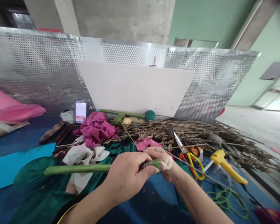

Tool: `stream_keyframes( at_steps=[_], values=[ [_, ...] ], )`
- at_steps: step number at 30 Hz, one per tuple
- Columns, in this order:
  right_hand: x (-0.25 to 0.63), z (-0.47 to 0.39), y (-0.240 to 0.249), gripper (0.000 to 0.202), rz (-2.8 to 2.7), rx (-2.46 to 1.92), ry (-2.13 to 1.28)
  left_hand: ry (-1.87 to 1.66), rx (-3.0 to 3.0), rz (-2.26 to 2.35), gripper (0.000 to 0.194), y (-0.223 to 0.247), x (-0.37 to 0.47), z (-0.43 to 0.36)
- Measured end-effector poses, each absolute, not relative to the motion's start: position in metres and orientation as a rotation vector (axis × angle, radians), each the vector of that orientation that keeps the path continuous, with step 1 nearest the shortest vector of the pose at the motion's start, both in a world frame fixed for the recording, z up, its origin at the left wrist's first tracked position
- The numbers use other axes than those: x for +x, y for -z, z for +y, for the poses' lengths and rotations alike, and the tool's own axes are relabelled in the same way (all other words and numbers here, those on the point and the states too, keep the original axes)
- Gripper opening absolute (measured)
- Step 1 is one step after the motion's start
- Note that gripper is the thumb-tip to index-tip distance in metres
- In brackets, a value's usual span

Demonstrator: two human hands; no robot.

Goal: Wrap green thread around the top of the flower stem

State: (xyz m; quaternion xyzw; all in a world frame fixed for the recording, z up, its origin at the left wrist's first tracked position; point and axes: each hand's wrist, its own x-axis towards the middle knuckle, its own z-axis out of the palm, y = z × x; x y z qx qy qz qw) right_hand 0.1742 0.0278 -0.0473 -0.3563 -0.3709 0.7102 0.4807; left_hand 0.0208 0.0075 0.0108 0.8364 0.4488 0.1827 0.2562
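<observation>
A long green yarn-wrapped stem (79,169) lies level across my view, with dark green sheer fabric (29,174) around its left end. My left hand (130,169) is closed around the stem, thumb pressed along its right end, where mixed green and purplish wrapping shows. From that tip a cream loop (168,163) sticks out against my right palm. My right hand (162,158) is curled just behind the tip; what its fingers pinch is hidden. A thin strand of green yarn (128,133) runs from a small hank (119,118) down to my hands.
Scissors with yellow handles (193,161) and a yellow glue gun (228,166) lie on the right, near loose green yarn (231,200). Dry brown stalks (189,129) spread behind. Magenta cloth (98,129), white cloth (84,155) and a phone (80,111) are on the left. A white board (137,87) stands behind.
</observation>
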Motion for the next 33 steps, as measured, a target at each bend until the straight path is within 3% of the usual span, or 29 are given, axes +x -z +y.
stream_keyframes(
  at_steps=[7, 14, 21, 28, 33],
  values=[
    [0.184, 0.035, 0.042, 0.050, -0.930, -0.840, -1.722, -0.382, 2.260, 1.037, 0.017, -0.008, 0.018, 0.014],
    [0.183, 0.026, 0.030, 0.045, -0.929, -0.810, -1.632, -0.388, 2.211, 1.088, 0.026, -0.011, 0.021, 0.014],
    [0.181, 0.016, 0.028, 0.042, -1.159, -0.859, -1.491, -0.356, 2.154, 1.025, 0.017, -0.009, 0.019, 0.013],
    [0.207, 0.005, -0.002, 0.028, -1.597, -1.018, -1.112, -0.432, 2.203, 1.060, 0.013, -0.009, 0.021, 0.013],
    [0.218, -0.013, -0.014, 0.017, -1.890, -1.211, -0.586, -0.555, 2.272, 1.213, 0.014, -0.002, 0.025, 0.013]
  ],
)
